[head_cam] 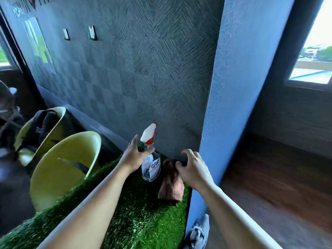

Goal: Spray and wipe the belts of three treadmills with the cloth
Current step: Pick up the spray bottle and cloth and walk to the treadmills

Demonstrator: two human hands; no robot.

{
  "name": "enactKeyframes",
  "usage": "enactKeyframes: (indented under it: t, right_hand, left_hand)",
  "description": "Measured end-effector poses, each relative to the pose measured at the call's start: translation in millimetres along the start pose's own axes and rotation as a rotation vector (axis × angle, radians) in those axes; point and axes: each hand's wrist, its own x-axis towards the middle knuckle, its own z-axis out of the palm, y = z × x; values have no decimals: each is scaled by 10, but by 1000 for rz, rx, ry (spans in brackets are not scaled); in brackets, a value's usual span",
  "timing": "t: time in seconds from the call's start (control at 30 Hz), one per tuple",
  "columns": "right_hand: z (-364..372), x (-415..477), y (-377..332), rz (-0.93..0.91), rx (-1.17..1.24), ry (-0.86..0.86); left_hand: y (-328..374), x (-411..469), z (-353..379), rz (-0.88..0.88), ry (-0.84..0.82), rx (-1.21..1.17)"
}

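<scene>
Both hands reach for the cleaning kit on the turf ledge (140, 221).
The left hand (133, 157) is spread beside the spray bottle (150, 168) neck and the right hand (193, 169) is clawed open over the cloth (171, 189). Neither grips yet, and they seem set to lift both together.

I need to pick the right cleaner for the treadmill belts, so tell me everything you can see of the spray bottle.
The spray bottle stands upright on green artificial turf, near the dark textured wall. It has a white trigger head, a red nozzle tip and collar, and a clear plastic-looking body with a label too blurred to read. The left hand reaches round its neck, fingers not closed; contact is unclear. A brown cloth lies just right of it.
</scene>
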Motion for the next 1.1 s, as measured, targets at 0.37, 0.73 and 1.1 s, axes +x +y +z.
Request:
enactKeyframes:
  t: [0.37, 0.73, 1.1]
  right_hand:
    - [1070, 288, 188, 199, -35, -3]
    - [1514, 376, 294, 203, -172, 91]
    - [1488, 355, 331, 166, -110, 50]
  left_hand:
    - [347, 175, 120, 25, -228, -403]
    - [198, 325, 265, 87, -118, -481]
    - [280, 256, 175, 172, -102, -552]
